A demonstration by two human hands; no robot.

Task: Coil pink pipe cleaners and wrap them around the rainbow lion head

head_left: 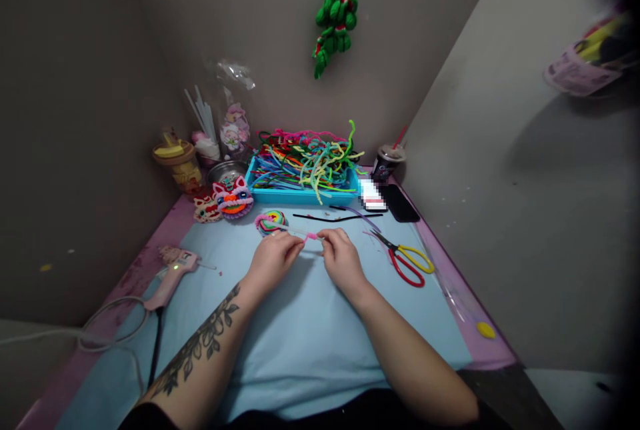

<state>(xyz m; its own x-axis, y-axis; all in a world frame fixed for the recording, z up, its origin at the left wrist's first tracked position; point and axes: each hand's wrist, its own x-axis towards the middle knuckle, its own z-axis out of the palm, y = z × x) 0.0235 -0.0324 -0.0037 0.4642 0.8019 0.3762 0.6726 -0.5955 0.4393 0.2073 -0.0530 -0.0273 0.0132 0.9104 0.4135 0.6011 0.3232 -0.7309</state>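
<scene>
Both my hands meet above the middle of the blue cloth. A short pink pipe cleaner [312, 237] is bunched between my fingertips, apparently around a pale stick [293, 229]. My left hand [274, 255] pinches the pink piece from the left. From the right, my right hand [343, 258] closes thumb and finger at its other end; exactly what each fingertip grips is partly hidden. The stick runs up and left to a rainbow spiral disc [273, 221] with a pink fuzzy edge, just beyond my left hand.
A blue tray [305, 197] heaped with colourful pipe cleaners stands behind. Scissors [406, 260] with red and yellow handles lie right, near a phone [401, 203] and cup [387, 162]. A pink glue gun [173, 277] with its cord is left; lion-head crafts [233, 198] sit back left.
</scene>
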